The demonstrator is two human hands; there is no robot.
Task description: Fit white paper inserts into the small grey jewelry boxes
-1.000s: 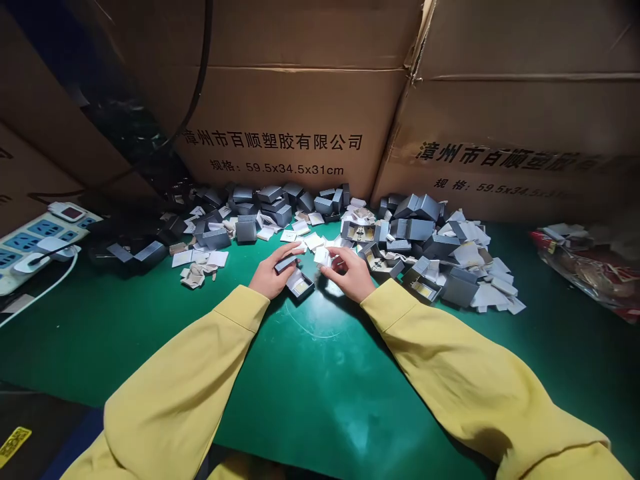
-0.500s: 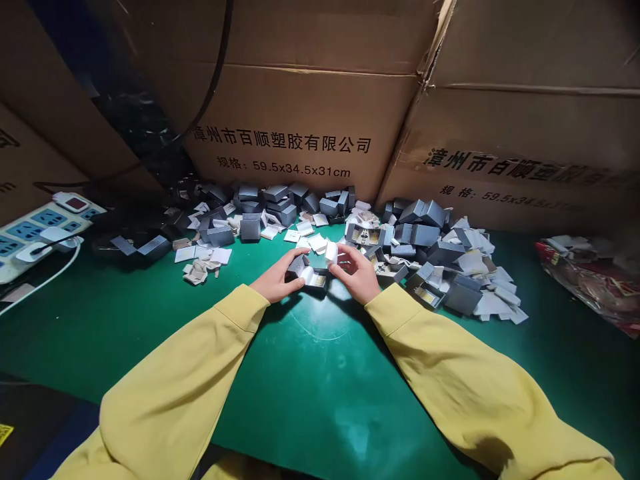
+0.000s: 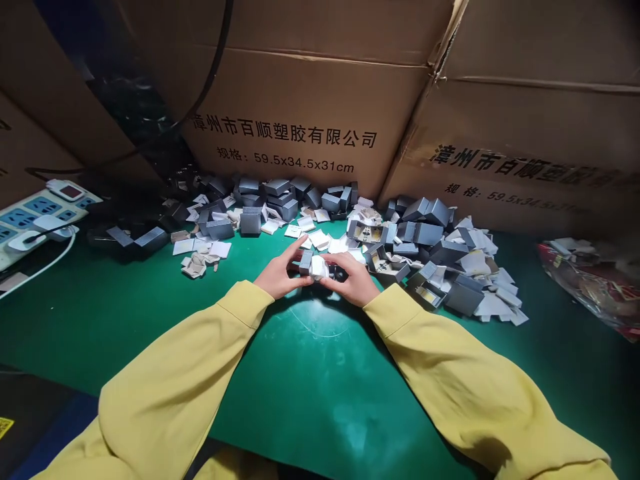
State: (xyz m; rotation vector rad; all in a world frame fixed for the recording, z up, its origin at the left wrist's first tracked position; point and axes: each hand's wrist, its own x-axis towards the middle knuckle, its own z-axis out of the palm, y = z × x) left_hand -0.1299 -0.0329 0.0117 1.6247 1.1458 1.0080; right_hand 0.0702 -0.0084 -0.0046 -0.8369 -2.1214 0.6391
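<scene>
Grey box [image 3: 306,261] | left hand [image 3: 280,275] grips | right hand [image 3: 353,280] presses white insert [image 3: 318,267]

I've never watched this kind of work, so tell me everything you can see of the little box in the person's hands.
The small grey box looks like stiff card, dark grey outside. It is held just above the green mat, between the left hand and the right hand. A white pad sits against it at the fingertips. Whether it is open is hidden by the fingers.

Both hands [image 3: 320,275] now closed together around the small grey box [image 3: 306,261].
</scene>
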